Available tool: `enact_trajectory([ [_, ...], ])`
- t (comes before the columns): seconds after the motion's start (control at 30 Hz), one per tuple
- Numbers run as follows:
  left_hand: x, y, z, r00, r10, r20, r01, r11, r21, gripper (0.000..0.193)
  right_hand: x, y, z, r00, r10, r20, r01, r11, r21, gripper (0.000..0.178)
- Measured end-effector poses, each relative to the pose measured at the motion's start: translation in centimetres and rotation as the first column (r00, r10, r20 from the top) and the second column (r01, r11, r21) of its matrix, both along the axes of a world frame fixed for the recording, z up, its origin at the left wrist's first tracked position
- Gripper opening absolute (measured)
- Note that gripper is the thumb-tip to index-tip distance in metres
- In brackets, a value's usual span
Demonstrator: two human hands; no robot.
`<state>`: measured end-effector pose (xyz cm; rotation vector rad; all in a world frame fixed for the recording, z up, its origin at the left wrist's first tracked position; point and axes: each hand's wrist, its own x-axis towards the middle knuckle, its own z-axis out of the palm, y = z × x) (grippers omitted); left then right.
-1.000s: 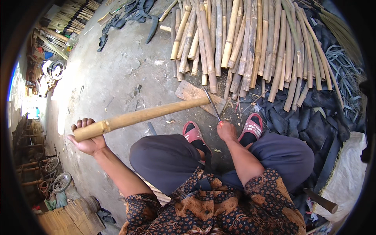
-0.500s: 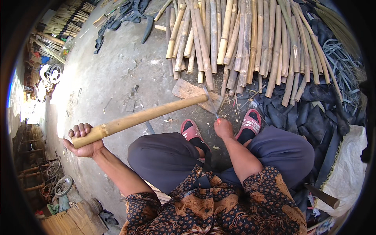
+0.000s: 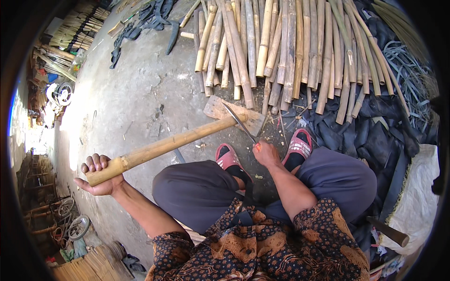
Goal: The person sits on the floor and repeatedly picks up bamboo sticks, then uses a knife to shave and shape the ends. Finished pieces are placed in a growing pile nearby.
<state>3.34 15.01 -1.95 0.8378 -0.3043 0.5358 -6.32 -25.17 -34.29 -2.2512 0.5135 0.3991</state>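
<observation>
A bamboo pole (image 3: pixel 171 142) slants up from the left across the front of my legs. My left hand (image 3: pixel 104 174) grips its lower left end, near a ringed joint, with the fingers curled over the top. The pole's far end rests over a flat wooden board (image 3: pixel 216 107) on the floor. In the closed fingers of my right hand (image 3: pixel 266 153) is a knife (image 3: pixel 243 127). Its thin, slightly curved blade points up and left, crossing the pole near its far end; whether it bites into the bamboo I cannot tell. A bit of orange handle shows at the fist.
Many cut bamboo poles (image 3: pixel 286 51) lie in a pile ahead. Black rubber-like sheets (image 3: pixel 361 140) and blue-grey strips (image 3: pixel 408 70) lie to the right. A wooden handle (image 3: pixel 391 232) juts out at lower right, beside a white sack (image 3: pixel 417 196). My sandalled feet flank the right hand.
The knife blade has swung left, its tip now past the pole's upper edge instead of by the pole's end. My left hand keeps its hold.
</observation>
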Motion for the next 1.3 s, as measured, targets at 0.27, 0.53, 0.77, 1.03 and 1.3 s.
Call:
enact_trajectory([
  [0.27,1.0,-0.1,1.1,0.921,-0.380,0.085,0.383,0.924,-0.012,0.050,0.2,0.2,0.9,1.000,-0.001,0.001,0.001,1.000,-0.001,0.036],
  [0.53,2.5,-0.2,1.1,0.926,-0.375,0.038,0.377,0.926,-0.033,0.054,0.3,0.4,0.9,0.998,-0.049,-0.034,0.049,0.999,0.021,0.037],
  [0.77,3.8,-0.4,1.7,0.861,-0.506,0.043,0.508,0.860,-0.043,0.063,0.6,0.1,0.5,0.993,-0.099,-0.065,0.094,0.993,-0.078,0.035],
  [1.03,6.8,-0.7,0.6,0.795,-0.594,0.124,0.606,0.762,-0.231,0.053,0.1,-0.7,-1.8,0.998,-0.055,-0.035,0.052,0.994,-0.100,0.037],
  [1.3,9.9,-4.8,-2.2,0.985,-0.016,-0.171,0.069,0.947,0.313,0.116,1.8,0.1,-0.5,0.999,0.051,0.003,-0.050,0.982,-0.181,0.038],
])
